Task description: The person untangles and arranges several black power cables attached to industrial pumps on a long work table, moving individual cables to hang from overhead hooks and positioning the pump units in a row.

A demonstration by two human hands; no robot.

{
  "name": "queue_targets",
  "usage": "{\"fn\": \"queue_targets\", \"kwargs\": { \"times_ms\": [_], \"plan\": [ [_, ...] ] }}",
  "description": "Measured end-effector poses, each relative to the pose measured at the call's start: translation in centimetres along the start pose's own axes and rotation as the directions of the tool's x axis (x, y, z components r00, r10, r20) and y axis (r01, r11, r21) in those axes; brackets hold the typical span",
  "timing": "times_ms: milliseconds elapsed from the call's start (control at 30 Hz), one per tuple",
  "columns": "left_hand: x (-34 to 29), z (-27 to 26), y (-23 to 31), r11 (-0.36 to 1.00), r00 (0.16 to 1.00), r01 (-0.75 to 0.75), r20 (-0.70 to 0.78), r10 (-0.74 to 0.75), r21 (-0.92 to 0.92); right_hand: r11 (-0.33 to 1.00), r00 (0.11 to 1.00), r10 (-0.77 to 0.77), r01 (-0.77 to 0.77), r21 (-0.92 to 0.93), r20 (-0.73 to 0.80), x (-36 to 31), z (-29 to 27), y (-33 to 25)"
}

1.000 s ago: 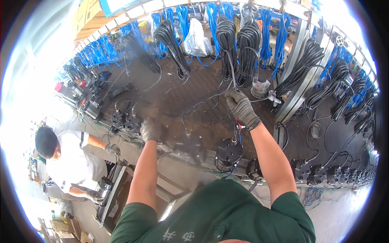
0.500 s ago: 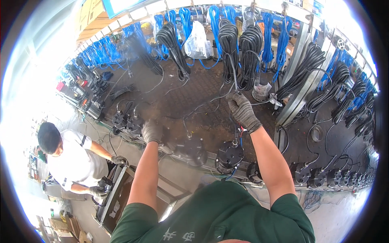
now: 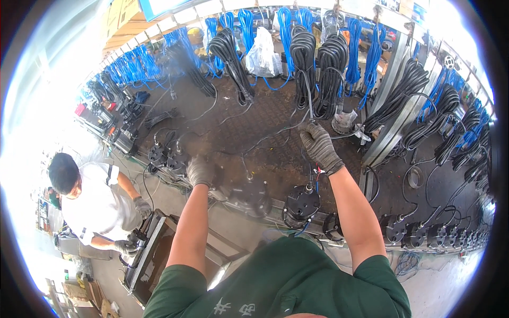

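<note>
Right grip (image 3: 322, 147): Just right of the middle of the frame. Its gloved fingers were bent in tight, and they looked to be pinching a black cord (image 3: 309, 100).
Left grip (image 3: 200, 171): Left of the middle. A blurry patch covered its fingers, so I could not tell if it was wide, narrow or holding something.
Handling the cord: A firm, gentle pinch close to the end seemed best. Some loose cord was good to leave, so nothing pulled on the thin red and white wires (image 3: 318, 170). Those looked easy to snag with thick gloves.
Where the cord lay: It came down from a big black coil (image 3: 303, 53) at the top middle and met the right grip at its fingertips, on the upper left side of the glove.
Thin wires: They sat just beside the right wrist, on its left.
Round black machine (image 3: 301, 205): Below the right grip and apart from it, with a cord going up from its top.
Surface (image 3: 254, 124): Brown and dusty, across the middle of the frame.
Blue bundles (image 3: 246, 32): They hung along the top, near a clear bag (image 3: 263, 55).
Metal post (image 3: 389, 130): It leaned right of the middle.
Person in white (image 3: 101, 204): At the lower left, wearing gloves too, beside a metal frame (image 3: 150, 245).
</note>
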State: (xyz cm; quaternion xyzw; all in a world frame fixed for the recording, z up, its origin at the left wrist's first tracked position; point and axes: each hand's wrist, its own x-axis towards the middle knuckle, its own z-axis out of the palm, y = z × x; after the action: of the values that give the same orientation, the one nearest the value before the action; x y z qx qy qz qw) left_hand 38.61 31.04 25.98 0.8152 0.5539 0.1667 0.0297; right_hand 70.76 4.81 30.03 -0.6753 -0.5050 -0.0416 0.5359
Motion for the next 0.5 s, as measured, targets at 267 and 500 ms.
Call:
{"fn": "queue_targets", "kwargs": {
  "times_ms": [267, 500],
  "plan": [
    [-0.17, 0.14, -0.08, 1.0, 1.0, -0.013, -0.027, 0.013, -0.001, 1.0, 1.0, -0.003, 0.003, 0.025, -0.024, -0.16, 0.36, 0.16],
    [0.15, 0.17, -0.14, 1.0, 1.0, -0.003, -0.008, 0.003, 0.018, 0.999, 1.0, 0.0, 0.0, 0.034, 0.006, -0.08, 0.18, -0.27]
  ]
}}
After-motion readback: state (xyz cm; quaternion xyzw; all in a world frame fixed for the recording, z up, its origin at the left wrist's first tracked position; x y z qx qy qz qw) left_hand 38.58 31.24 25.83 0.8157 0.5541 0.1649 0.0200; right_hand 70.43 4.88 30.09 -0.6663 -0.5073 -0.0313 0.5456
